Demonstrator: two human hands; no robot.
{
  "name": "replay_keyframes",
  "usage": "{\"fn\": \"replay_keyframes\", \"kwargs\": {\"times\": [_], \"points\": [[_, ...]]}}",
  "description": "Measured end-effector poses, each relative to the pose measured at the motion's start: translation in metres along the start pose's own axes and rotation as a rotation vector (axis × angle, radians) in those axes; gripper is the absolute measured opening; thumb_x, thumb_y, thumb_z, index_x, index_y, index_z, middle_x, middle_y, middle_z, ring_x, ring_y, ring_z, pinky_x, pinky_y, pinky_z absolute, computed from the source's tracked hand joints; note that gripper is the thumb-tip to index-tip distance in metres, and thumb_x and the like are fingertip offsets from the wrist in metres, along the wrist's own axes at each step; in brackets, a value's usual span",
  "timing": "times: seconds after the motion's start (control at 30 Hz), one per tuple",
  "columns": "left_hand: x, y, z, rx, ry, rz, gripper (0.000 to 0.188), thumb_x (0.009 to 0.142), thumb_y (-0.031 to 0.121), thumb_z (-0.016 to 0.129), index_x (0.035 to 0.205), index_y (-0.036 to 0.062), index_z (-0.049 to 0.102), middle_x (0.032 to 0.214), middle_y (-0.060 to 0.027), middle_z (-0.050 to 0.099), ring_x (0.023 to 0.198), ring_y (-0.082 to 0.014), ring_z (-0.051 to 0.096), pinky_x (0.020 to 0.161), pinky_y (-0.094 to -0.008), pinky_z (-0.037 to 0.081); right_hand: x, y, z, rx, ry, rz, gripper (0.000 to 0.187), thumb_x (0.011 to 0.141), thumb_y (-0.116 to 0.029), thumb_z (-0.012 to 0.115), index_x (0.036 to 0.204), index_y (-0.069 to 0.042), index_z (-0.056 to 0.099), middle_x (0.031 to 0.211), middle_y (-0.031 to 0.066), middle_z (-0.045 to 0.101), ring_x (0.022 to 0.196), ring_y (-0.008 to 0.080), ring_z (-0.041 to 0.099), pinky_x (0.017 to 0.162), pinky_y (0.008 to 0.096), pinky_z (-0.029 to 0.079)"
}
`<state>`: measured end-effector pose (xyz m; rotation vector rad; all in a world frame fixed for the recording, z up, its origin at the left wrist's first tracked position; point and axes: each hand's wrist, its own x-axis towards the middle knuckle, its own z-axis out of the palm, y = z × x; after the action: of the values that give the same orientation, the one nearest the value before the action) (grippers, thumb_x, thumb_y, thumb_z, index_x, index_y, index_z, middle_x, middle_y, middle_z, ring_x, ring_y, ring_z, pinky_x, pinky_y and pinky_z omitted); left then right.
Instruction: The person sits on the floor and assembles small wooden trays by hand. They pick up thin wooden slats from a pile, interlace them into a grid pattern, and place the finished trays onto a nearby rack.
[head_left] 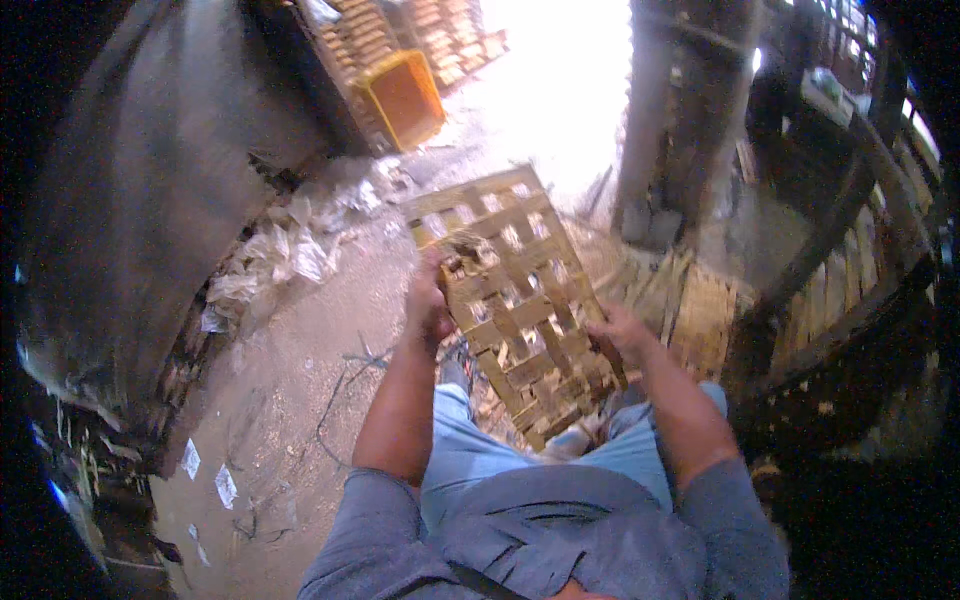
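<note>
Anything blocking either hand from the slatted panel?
Nothing visible. The left hand is on the left edge of the slatted panel, the right hand on its right edge. The crumpled pale scraps lie off to the left, clear of both hands.

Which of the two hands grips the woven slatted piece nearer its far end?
The left hand, on the left edge of the woven slatted piece. The right hand grips the right edge, closer to the near end.
</note>
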<state>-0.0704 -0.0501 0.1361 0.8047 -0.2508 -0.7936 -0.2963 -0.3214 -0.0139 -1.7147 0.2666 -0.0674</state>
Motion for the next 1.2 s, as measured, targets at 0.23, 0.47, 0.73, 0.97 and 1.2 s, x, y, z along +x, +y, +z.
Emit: {"fn": "replay_keyframes", "kwargs": {"times": [0.23,0.47,0.73,0.97,1.2], "points": [[0.019,-0.029,-0.081,0.489,0.361,0.412,0.027,0.102,0.022,0.048,0.12,0.0027,0.054,0.111,-0.01,0.062,0.098,-0.0193,0.061,0.084,-0.0337,0.052,0.062,0.052,-0.054,-0.465,0.333,0.318,0.055,0.088,-0.025,0.066,0.137,-0.008,0.048,0.109,0.0117,0.065,0.089,0.0242,0.063,0.079,0.0362,0.053],[0.048,-0.077,-0.136,0.776,0.558,0.26,0.036,0.103,0.021,0.044,0.133,0.0018,0.045,0.117,-0.0137,0.059,0.103,-0.0184,0.06,0.087,-0.0316,0.05,0.085,0.219,-0.051,-0.621,0.131,0.705,0.037,0.079,-0.014,0.065,0.115,-0.006,0.065,0.116,0.0176,0.065,0.097,0.0352,0.065,0.085,0.0422,0.052],[0.074,-0.093,-0.127,0.829,0.544,0.007,0.036,0.103,0.021,0.044,0.133,0.0002,0.046,0.116,-0.0145,0.059,0.096,-0.0187,0.063,0.082,-0.0322,0.053,0.148,0.261,0.029,-1.06,0.017,0.446,0.061,0.073,-0.003,0.063,0.132,-0.013,0.051,0.153,0.0126,0.034,0.128,0.0395,0.044,0.099,0.0442,0.045],[0.096,-0.114,-0.138,0.799,0.481,0.027,0.037,0.104,0.022,0.043,0.133,-0.0005,0.046,0.116,-0.0133,0.059,0.096,-0.0166,0.062,0.082,-0.0299,0.052,0.148,0.326,-0.009,-1.096,-0.116,0.566,0.042,0.081,-0.01,0.062,0.123,-0.011,0.06,0.14,0.0076,0.043,0.126,0.0327,0.037,0.095,0.0414,0.045],[0.095,-0.106,-0.131,0.702,0.526,0.034,0.031,0.104,0.025,0.042,0.128,0.0053,0.05,0.107,-0.009,0.061,0.087,-0.0121,0.061,0.074,-0.0283,0.053,0.141,0.244,-0.117,-0.726,-0.205,0.62,0.026,0.086,-0.019,0.063,0.107,-0.004,0.064,0.101,0.0118,0.062,0.083,0.027,0.058,0.076,0.0379,0.051]]}}
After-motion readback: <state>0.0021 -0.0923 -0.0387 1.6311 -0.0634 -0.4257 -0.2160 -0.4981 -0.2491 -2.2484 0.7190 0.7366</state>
